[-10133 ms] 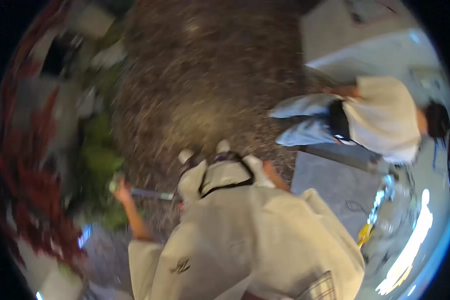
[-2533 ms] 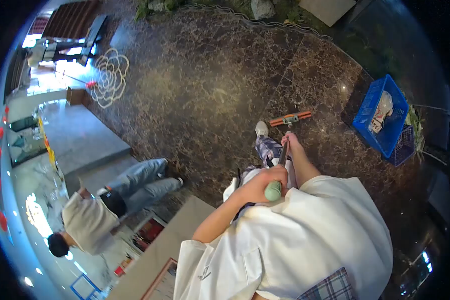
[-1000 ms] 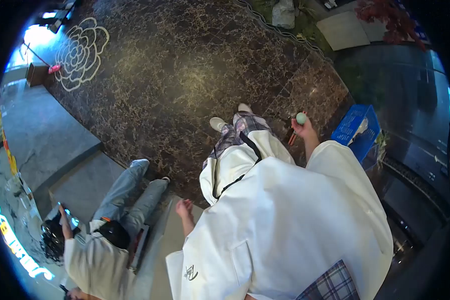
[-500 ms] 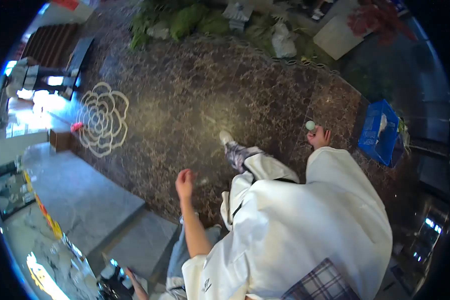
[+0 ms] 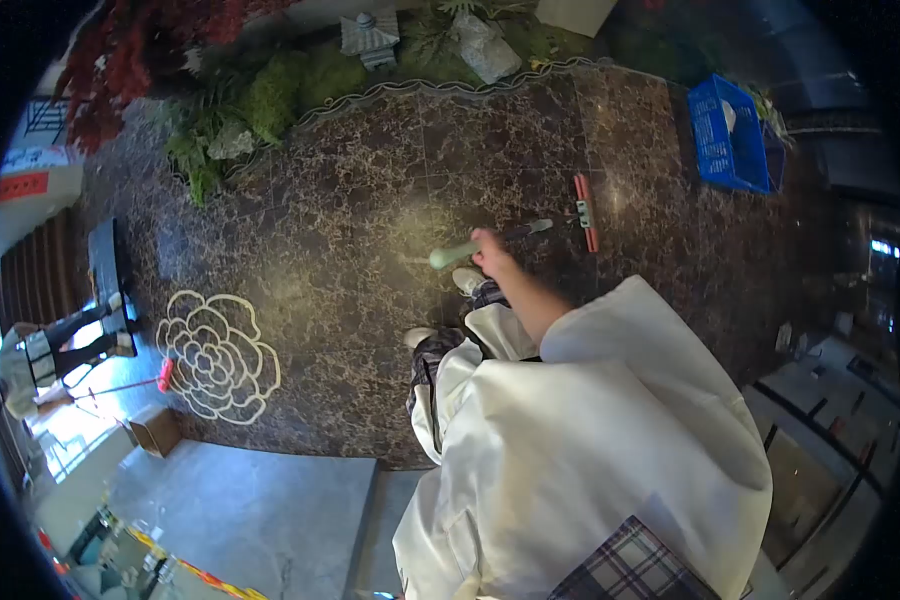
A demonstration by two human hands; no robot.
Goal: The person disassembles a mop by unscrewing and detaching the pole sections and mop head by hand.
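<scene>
My right hand [image 5: 487, 252] is closed around the handle of a sponge mop, just beside its pale green grip end [image 5: 454, 256]. From my hand the dark pole stretches right to the orange-red mop head [image 5: 585, 212], which is on the brown marbled floor [image 5: 370, 250]. My shoes [image 5: 419, 337] stand on the floor just below the handle. My left hand is out of view; only the white sleeve on that side shows.
A blue basket [image 5: 727, 135] is at the upper right. Rocks and green plants [image 5: 275, 95] border the floor at the top. At far left, another person [image 5: 25, 370] holds a red-headed mop [image 5: 165, 375] beside a white flower pattern [image 5: 220, 358]. A grey platform [image 5: 250, 510] lies lower left.
My right hand has swung left with the mop, whose head and pole now show. My left hand has left the view. The nearby person in jeans is gone from view as the camera turned.
</scene>
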